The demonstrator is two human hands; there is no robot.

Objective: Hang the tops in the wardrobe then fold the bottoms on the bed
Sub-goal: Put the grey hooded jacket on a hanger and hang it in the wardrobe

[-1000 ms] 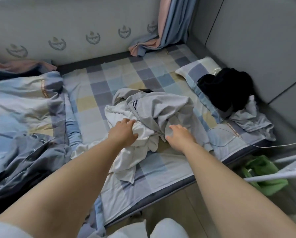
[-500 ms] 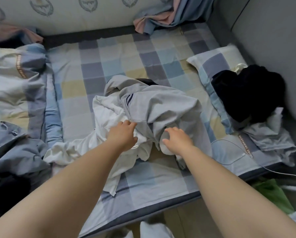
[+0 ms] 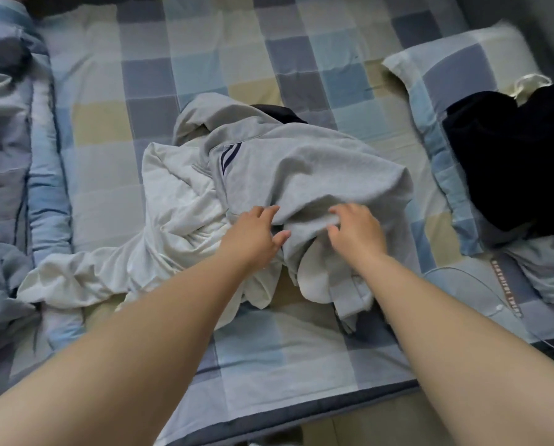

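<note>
Now both hands sit on the clothes pile mid-bed point(image 3: 269, 349) — left hand point(image 3: 253, 235) w/ fingers spread, not gripping. Right hand point(image 3: 356, 231) fingers curled loosely, apart, atop grey top point(image 3: 301, 175); white garment point(image 3: 172, 220) just beside, partly under it.

Only text in view: brown strip label point(image 3: 506, 289) sewn on checked bedding point(image 3: 301, 349), lower right of frame, running diagonally. White caps lettering on it, too blurred to read w/ confidence. Grey garment point(image 3: 301, 175), centre frame: two dark stripes, no lettering. No numbers, brands or signs legible elsewhere.
</note>
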